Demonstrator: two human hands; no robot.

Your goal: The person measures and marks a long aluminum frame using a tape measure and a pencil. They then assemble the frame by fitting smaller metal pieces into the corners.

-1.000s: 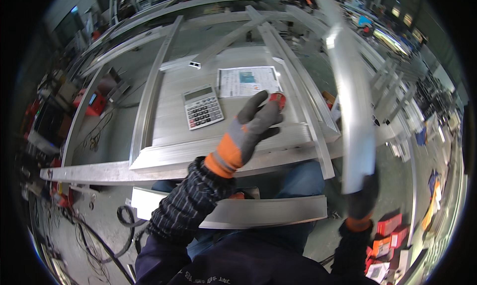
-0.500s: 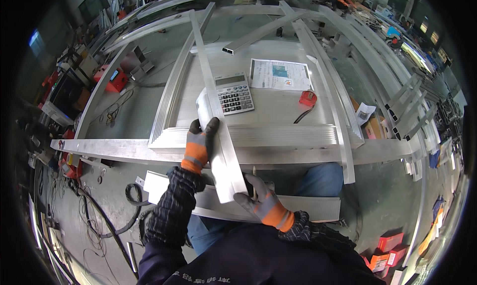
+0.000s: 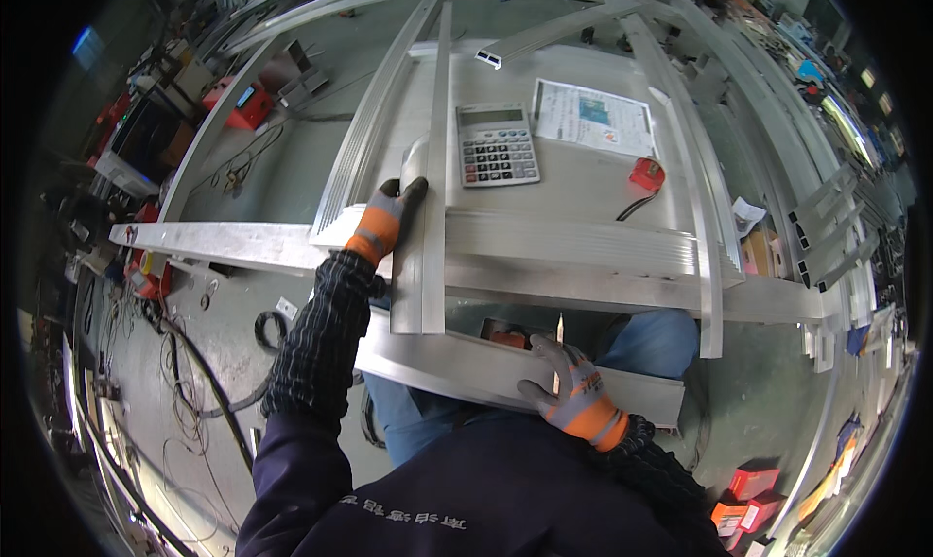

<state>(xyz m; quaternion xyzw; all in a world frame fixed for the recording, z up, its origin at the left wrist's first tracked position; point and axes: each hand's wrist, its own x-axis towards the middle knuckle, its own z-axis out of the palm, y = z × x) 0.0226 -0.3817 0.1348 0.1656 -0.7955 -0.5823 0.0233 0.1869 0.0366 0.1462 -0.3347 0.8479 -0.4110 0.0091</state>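
My left hand, in a grey and orange work glove, is closed around a long silvery aluminium profile. The profile runs away from me across the frame, its near end jutting past the frame's front bar. Lower right, my right hand in a matching glove is apart from the profile, fingers curled. A slim, pale pencil stands up from between those fingers, its point upward. Just below lies a wide aluminium channel across my legs. Beyond the profile a grey calculator rests on the metal panel.
A printed sheet and a red tape measure lie right of the calculator. Stacked aluminium bars edge the panel. A loose tube slants across the far side. Black hoses trail over the floor at left; red boxes sit lower right.
The profile has swung upright in view, its near end moving away from me. My right hand has let go of it and moved right, with the pencil now showing. The left hand keeps its grip.
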